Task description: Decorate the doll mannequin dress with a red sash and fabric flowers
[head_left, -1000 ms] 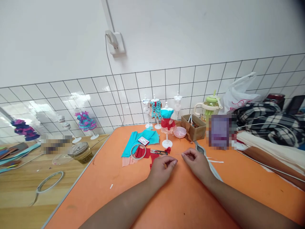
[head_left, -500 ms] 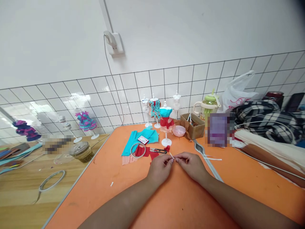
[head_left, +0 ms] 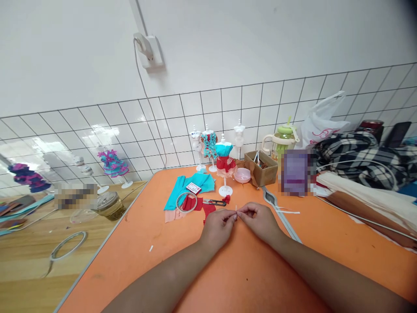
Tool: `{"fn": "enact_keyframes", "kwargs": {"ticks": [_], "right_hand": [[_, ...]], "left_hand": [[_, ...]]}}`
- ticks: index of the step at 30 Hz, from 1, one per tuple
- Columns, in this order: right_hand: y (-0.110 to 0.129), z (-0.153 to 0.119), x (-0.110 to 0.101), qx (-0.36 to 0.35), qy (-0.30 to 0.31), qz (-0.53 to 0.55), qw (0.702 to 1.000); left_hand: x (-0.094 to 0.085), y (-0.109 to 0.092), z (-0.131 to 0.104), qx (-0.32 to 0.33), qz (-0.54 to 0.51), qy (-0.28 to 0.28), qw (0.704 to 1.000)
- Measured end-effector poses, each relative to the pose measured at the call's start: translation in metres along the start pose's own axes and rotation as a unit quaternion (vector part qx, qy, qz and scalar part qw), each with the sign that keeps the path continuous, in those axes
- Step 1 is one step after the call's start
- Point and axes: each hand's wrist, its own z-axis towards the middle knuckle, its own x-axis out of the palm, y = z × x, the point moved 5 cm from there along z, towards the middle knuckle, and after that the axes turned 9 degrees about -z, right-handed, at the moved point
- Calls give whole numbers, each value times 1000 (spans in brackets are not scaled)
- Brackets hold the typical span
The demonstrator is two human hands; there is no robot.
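Note:
Over the orange table, my left hand [head_left: 217, 226] and my right hand [head_left: 259, 219] meet with their fingertips pinched together. A thin white strip [head_left: 236, 208] sticks up between the fingertips, small and pale, its lower part hidden by them. Just beyond the hands lie black-handled thread snips [head_left: 215, 202], a small red fabric bow [head_left: 227, 199] and scraps of red fabric [head_left: 208, 209]. A roll of tape [head_left: 186, 202] rests on the fabric to the left. Behind these stands a mini dress form [head_left: 224, 163] in a turquoise top and red skirt.
Turquoise fabric [head_left: 176, 191] lies left of the snips. Farther back are a pink bowl [head_left: 242, 175], a cardboard box [head_left: 265, 174] and a green-lidded bottle [head_left: 283, 141]. A plaid cloth [head_left: 352, 161] is piled at right. A wooden table [head_left: 35, 278] adjoins at left.
The white strip, which slanted up to the left from my fingertips, now shows as a shorter, fainter upright piece. My hands stay pinched together; the view has shifted slightly.

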Motion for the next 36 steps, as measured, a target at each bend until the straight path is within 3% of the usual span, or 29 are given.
{"fn": "enact_keyframes", "kwargs": {"ticks": [5,13,18,22,27,33,36], "right_hand": [[-1,0,5,-17,92,51,994],[6,-2,0,-90,59,-78,991],[21,-12,-5,-196,40,-199,959],[27,-18,-4,-238,44,-267,933],[27,-18,-4,-246,33,-268,931],[22,-15,-5,-216,40,-272,937],[23,-14,-9,-200,12,-242,949]], "left_hand": [[-4,4,1,-2,28,-3,1000],[-4,10,3,-40,-45,8,998],[-1,14,3,-75,-110,6,991],[-1,12,4,-116,-148,-2,982],[4,15,3,-181,-195,23,964],[6,16,4,-186,-236,32,953],[7,13,4,-193,-245,30,950]]}}
